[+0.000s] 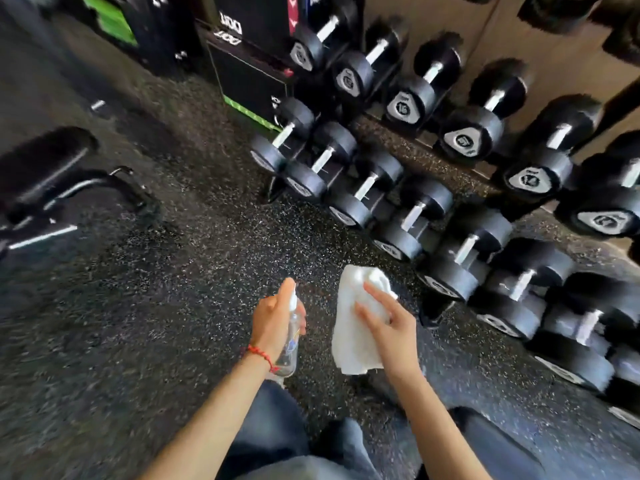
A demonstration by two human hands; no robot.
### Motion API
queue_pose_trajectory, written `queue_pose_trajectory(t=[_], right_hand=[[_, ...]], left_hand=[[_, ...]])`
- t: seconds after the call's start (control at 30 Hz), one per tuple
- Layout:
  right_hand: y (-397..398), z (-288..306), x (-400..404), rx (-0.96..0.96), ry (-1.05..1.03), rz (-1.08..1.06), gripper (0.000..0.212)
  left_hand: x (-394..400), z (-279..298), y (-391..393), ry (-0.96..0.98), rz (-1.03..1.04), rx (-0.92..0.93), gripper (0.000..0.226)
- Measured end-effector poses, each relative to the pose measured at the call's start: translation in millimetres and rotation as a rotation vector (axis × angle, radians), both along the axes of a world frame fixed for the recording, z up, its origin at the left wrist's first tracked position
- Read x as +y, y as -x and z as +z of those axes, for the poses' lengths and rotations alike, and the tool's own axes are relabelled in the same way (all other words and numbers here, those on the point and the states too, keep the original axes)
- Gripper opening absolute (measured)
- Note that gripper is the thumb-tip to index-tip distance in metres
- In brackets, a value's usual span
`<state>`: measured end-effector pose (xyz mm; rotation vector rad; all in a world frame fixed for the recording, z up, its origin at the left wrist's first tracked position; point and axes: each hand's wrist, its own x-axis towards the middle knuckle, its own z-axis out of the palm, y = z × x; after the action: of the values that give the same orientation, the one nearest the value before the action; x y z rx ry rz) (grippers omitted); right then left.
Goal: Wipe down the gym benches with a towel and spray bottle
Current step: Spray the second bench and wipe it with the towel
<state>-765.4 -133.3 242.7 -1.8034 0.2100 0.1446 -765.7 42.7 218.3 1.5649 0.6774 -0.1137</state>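
Speckled rubber flooring (166,306) fills most of the frame, dark with pale flecks. Low in the centre, two bare forearms reach forward over blue trousers (277,431). The left hand (273,323) is wrapped around a clear spray bottle (290,344), which it holds roughly upright with the white nozzle end at the top and one finger raised along the sprayer head; a red cord bracelet (261,356) circles that wrist. Just to the right, apart from the bottle, the right hand (391,323) grips a folded white towel (356,323), fingers spread across its front face and the cloth hanging below the palm. Both items are held in the air above the floor, lower centre of the frame, touching nothing else.

A black padded gym bench (45,164) with a metal frame sits at the left edge, well apart from the hands and partly cut off by the frame. Along the right side, running from upper centre to lower right, a dumbbell rack (433,150) carries two tiers of black dumbbells with chrome handles and grey end badges; the numbers on them are too blurred to read. In the upper left stand black boxes (249,77) with green trim and white lettering.
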Motion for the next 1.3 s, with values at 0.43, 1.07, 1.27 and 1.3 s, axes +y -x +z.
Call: queue_pose_trajectory(t=[0.43, 1.07, 1.27, 1.3], right_hand=[[-145.1, 2.9, 196.0, 0.076, 0.028, 0.305, 0.035], [-443.0, 5.7, 368.0, 0.021, 0.047, 0.556, 0.037], [-507.9, 0.5, 442.7, 0.026, 0.062, 0.573, 0.039], [-518.5, -0.4, 457.5, 0.026, 0.061, 0.58, 0.038]], left_hand=[[195.0, 6.2, -92.4, -0.088, 0.252, 0.008, 0.065], [347.8, 11.2, -339.7, -0.061, 0.525, -0.013, 0.068], [419.1, 11.5, -407.1, -0.106, 0.525, -0.043, 0.069], [433.3, 11.4, -419.0, -0.109, 0.518, -0.048, 0.069]])
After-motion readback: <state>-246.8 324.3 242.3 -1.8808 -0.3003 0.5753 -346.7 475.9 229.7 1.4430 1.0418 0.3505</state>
